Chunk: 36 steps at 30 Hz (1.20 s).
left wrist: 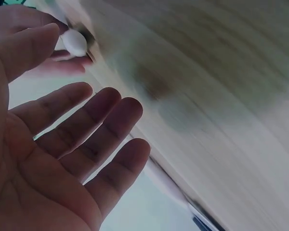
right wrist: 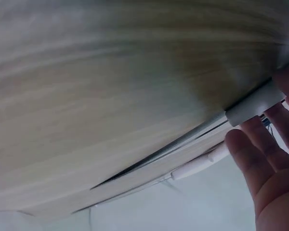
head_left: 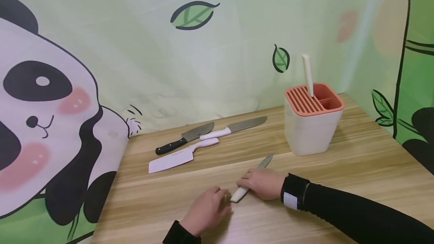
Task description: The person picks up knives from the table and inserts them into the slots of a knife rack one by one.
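Gripping the small knife (head_left: 239,194) by its pale handle, the right hand (head_left: 262,183) is low over the wooden table (head_left: 278,217) in my head view. The blade points away from the person, beyond the fingers, and the handle's butt end faces the left hand (head_left: 207,209). That left hand is just beside the butt, fingers loosely bent and holding nothing; from here I can't tell whether a fingertip touches it. Ahead of the left hand and a little to its left I see a white cleaver (head_left: 173,160), with a black-handled knife (head_left: 184,138) behind it. A white-handled knife (head_left: 230,128) lies farther out, ahead of both hands. Beyond the right hand, to its right, stands a white knife block (head_left: 308,138) with an orange top, one pale handle (head_left: 307,74) rising from a slot.

On my left wrist feed, the left palm is bare, its fingers spread and relaxed. Past its thumb I make out the handle's rounded end, held in the right hand's fingers.

On my right wrist feed, the handle sits against the right hand's fingers, the blade reaching away from them; the thumb is too dim to read clearly.
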Each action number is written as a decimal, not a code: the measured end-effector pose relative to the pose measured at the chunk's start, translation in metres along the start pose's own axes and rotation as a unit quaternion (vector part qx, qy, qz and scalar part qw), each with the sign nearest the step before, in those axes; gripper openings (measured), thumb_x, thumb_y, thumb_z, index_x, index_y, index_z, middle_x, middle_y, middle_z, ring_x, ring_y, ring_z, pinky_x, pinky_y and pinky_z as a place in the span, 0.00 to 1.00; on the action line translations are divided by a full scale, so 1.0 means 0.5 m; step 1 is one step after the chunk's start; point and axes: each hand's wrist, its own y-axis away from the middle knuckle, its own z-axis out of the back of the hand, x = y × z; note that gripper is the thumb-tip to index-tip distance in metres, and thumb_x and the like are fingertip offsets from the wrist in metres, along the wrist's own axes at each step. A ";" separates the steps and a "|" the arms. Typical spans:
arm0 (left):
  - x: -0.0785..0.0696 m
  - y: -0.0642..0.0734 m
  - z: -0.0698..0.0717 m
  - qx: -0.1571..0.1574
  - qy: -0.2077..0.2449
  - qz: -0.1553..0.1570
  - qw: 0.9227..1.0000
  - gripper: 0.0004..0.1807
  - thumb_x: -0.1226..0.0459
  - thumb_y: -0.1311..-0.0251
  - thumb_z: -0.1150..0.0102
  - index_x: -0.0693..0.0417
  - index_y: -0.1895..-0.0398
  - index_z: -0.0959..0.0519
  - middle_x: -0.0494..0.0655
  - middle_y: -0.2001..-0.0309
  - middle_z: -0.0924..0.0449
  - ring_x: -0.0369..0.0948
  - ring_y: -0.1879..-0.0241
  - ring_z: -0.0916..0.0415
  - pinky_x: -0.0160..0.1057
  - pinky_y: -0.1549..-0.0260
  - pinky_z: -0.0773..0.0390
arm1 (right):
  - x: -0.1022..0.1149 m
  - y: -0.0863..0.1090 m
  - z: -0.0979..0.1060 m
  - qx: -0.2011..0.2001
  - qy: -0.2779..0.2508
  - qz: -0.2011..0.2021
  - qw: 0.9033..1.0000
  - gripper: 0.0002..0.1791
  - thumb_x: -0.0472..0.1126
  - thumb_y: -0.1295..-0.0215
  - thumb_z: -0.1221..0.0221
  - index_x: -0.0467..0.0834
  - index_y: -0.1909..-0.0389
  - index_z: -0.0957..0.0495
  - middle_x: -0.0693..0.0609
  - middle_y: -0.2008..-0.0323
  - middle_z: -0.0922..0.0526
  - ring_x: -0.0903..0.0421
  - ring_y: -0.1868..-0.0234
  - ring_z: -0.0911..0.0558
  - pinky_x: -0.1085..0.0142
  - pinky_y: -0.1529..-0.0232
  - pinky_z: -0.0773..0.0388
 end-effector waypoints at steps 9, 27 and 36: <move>0.019 0.021 0.005 -0.006 0.000 0.034 0.999 0.24 0.54 0.43 0.34 0.59 0.48 0.21 0.48 0.59 0.22 0.39 0.62 0.24 0.41 0.62 0.22 | -0.001 0.003 0.002 -0.042 0.051 0.053 0.996 0.17 0.36 0.40 0.37 0.49 0.49 0.21 0.55 0.59 0.18 0.59 0.58 0.20 0.67 0.59 0.22; 0.037 0.039 0.012 -0.055 0.028 0.055 0.997 0.25 0.53 0.40 0.38 0.59 0.45 0.22 0.55 0.50 0.21 0.49 0.51 0.22 0.48 0.52 0.23 | -0.005 0.015 0.108 -0.129 0.059 0.132 0.981 0.24 0.33 0.43 0.36 0.46 0.44 0.25 0.54 0.62 0.20 0.61 0.66 0.22 0.73 0.68 0.23; 0.029 0.025 0.043 -0.065 0.014 0.038 0.997 0.24 0.52 0.36 0.42 0.59 0.44 0.23 0.56 0.50 0.21 0.49 0.51 0.22 0.48 0.51 0.23 | -0.028 0.042 0.231 -0.239 -0.067 0.064 0.966 0.47 0.29 0.48 0.35 0.39 0.27 0.47 0.45 0.51 0.21 0.55 0.58 0.19 0.63 0.57 0.19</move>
